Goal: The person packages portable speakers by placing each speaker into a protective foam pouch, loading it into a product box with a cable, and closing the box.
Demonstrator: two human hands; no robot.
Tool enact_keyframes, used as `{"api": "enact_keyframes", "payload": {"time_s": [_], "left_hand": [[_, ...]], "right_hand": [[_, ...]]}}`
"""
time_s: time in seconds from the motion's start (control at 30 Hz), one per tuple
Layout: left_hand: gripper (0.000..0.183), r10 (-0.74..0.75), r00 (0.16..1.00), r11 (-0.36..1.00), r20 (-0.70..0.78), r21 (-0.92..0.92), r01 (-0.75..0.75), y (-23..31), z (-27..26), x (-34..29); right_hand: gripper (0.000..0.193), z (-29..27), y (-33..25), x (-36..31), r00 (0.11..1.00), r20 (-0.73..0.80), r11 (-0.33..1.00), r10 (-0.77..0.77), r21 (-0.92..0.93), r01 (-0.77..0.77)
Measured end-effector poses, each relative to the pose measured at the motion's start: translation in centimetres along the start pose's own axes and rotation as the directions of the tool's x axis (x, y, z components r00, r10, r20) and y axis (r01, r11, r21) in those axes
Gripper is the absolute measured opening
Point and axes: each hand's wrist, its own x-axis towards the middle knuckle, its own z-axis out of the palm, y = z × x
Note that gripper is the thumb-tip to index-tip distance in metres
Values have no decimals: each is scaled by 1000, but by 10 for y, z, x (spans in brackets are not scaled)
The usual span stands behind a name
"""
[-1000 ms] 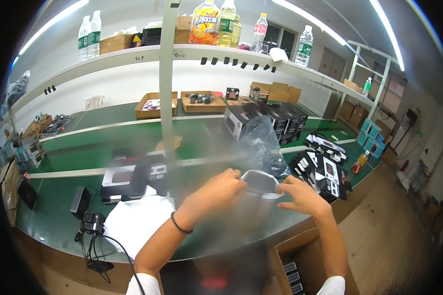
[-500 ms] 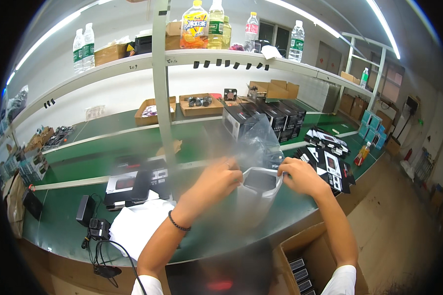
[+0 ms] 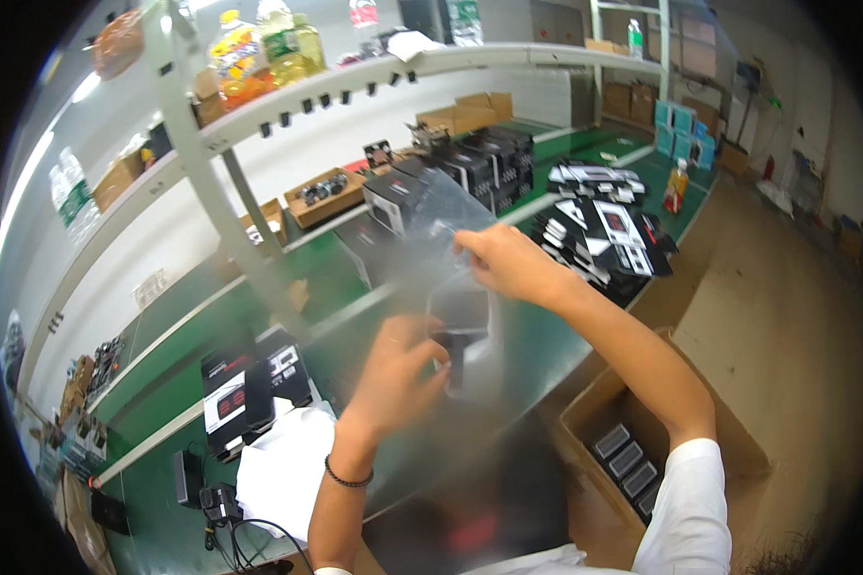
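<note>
In front of me a whitish bag (image 3: 486,356) stands on the green bench with a dark flat object (image 3: 465,311) in it. The fingers of my left hand (image 3: 398,374) are bent at the bag's left side, against a small dark piece (image 3: 458,356). Haze blurs this spot, so what that piece is stays unclear. My right hand (image 3: 513,264) is higher up and farther away. Its thumb and fingers are pinched at the edge of a clear plastic bag (image 3: 443,213), which rises in front of the black boxes.
Black boxes (image 3: 470,168) are stacked behind the bag. Flat printed cartons (image 3: 609,230) lie to the right. At the left are a black-and-white box (image 3: 235,402), white sheets (image 3: 288,470) and a black adapter (image 3: 221,503). An open cardboard box (image 3: 585,422) with dark devices stands below my right arm.
My right hand has left the whitish bag's rim and moved up to the clear plastic bag. My left hand has come down to the whitish bag's side. The view has turned and tilted.
</note>
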Motion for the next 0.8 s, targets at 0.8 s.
{"api": "enact_keyframes", "payload": {"time_s": [0.8], "left_hand": [[28,-646,763,762,-35,40,647,-1,143,-103]], "right_hand": [[11,-1,84,-370,210,-337,387,918,643,-661]]}}
